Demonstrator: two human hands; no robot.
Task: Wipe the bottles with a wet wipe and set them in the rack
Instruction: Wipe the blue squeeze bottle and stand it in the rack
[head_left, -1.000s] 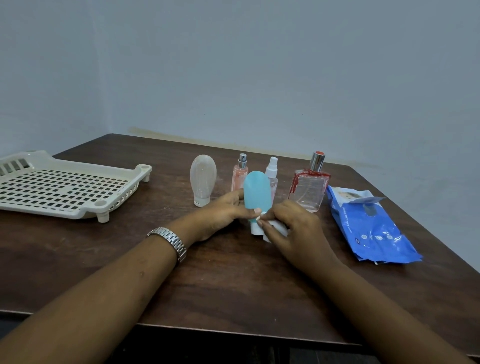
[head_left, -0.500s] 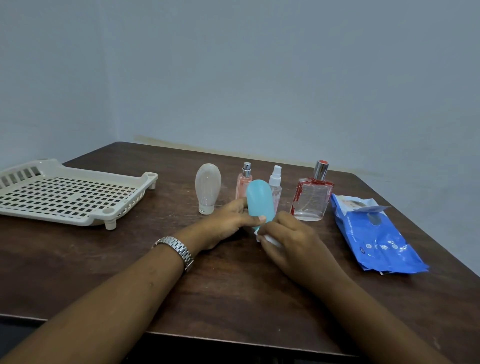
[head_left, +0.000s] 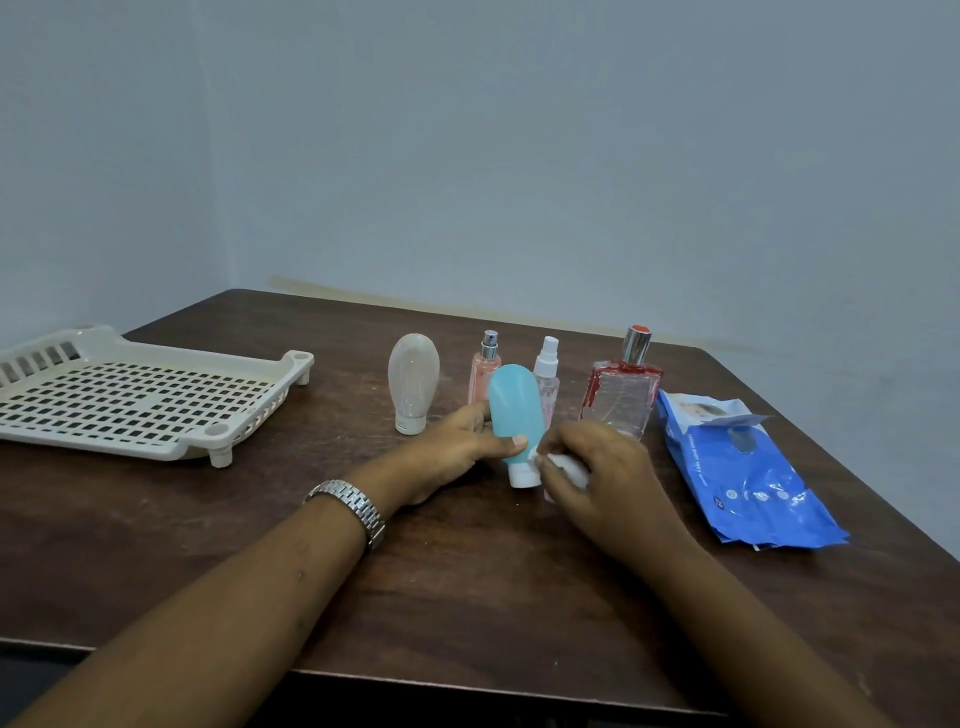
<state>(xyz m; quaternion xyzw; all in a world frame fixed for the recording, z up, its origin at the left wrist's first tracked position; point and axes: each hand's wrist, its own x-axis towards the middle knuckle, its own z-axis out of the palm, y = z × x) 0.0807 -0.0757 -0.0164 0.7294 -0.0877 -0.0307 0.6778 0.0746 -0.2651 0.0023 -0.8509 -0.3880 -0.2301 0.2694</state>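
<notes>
Our left hand (head_left: 457, 447) is gripping the blue bottle (head_left: 514, 410), our right hand (head_left: 592, 467) clenching the wet wipe (head_left: 569, 465) at its cap, and we are risking toppling the spray bottles (head_left: 546, 384) just behind it.

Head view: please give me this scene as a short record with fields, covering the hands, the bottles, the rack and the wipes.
left hand: left hand grips the blue bottle, cap end down
right hand: right hand presses a white wet wipe near the bottle's white cap
bottles standing behind: clear squeeze bottle, pink spray bottle, small white-top spray bottle, square perfume bottle
rack: white rack at the left, no bottle in it
wipes pack: blue pack at the right, flap open
table: dark wooden table
</notes>
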